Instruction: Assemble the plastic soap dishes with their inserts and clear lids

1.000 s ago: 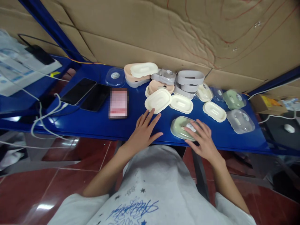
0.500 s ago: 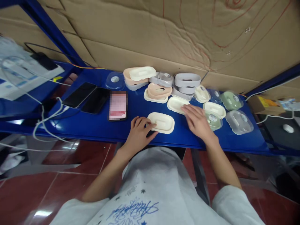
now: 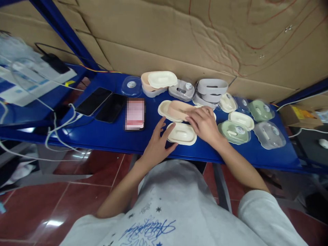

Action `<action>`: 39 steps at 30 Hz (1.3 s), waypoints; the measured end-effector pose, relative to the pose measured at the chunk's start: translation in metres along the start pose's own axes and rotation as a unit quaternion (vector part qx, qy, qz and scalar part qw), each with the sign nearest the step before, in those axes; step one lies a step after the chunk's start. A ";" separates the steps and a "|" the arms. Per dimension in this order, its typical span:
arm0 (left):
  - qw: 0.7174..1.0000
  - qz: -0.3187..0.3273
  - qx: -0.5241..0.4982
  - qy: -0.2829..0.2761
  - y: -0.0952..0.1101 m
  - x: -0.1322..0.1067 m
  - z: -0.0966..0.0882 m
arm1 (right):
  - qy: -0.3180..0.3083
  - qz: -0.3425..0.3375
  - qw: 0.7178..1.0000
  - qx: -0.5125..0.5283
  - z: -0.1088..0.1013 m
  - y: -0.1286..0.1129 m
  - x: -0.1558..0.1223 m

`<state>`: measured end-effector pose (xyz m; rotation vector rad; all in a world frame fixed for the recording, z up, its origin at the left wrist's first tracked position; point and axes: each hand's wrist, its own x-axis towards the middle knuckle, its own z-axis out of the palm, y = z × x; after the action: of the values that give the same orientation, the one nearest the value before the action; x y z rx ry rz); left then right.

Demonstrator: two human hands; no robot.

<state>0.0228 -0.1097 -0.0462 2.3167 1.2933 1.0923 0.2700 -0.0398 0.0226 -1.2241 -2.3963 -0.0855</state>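
My right hand (image 3: 203, 123) grips the right end of a peach oval soap-box frame (image 3: 180, 109), which is tilted above the table. Beneath that frame shows the left part of a cream tray (image 3: 163, 108). Another cream tray (image 3: 183, 133) lies flat in front of me. At its left edge my left hand (image 3: 161, 138) rests with thumb and fingers spread apart, holding nothing. Part of a further cream tray (image 3: 212, 113) peeks out behind my right hand. What my right fingertips press on underneath is hidden.
Grey frames (image 3: 212, 87) are stacked at the back, beside a clear-lidded grey box (image 3: 181, 89) and a peach one topped by a cream tray (image 3: 162, 79). Green boxes (image 3: 234, 132) and clear lids (image 3: 270, 135) stand right. Phones (image 3: 111, 108) and white cables (image 3: 60, 131) lie left on the blue table (image 3: 153, 150).
My right hand has moved from the cream tray to the peach frame, gripping and lifting it. My left hand's fingers have spread wider beside the front tray. The view has shifted slightly.
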 end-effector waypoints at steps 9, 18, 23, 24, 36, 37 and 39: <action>0.995 0.066 0.061 -0.039 -0.002 0.000 0.001 | -0.034 -0.063 0.997 0.041 0.012 -0.029 -0.081; 0.995 0.054 0.079 -0.033 -0.001 0.002 0.000 | -0.077 -0.085 0.989 0.091 -0.002 -0.010 -0.059; 0.995 0.057 0.077 -0.022 -0.001 0.002 0.001 | -0.051 0.126 0.991 -0.015 0.005 0.003 0.021; 0.995 0.060 0.079 -0.021 -0.001 0.002 0.001 | -0.053 0.173 0.982 -0.057 0.013 0.005 0.039; 0.997 0.038 0.058 -0.033 -0.002 0.001 0.001 | -0.005 0.286 0.957 -0.042 0.086 0.041 0.106; 0.997 0.036 0.053 -0.034 -0.002 0.001 0.000 | -0.008 0.281 0.959 -0.031 0.078 0.044 0.102; 0.998 0.035 0.037 -0.037 -0.001 0.002 -0.001 | 0.003 0.257 0.967 0.003 0.057 0.046 0.088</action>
<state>0.0213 -0.1078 -0.0453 2.4482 1.2545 0.9864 0.2407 0.0684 0.0015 -1.7913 -1.9956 0.0795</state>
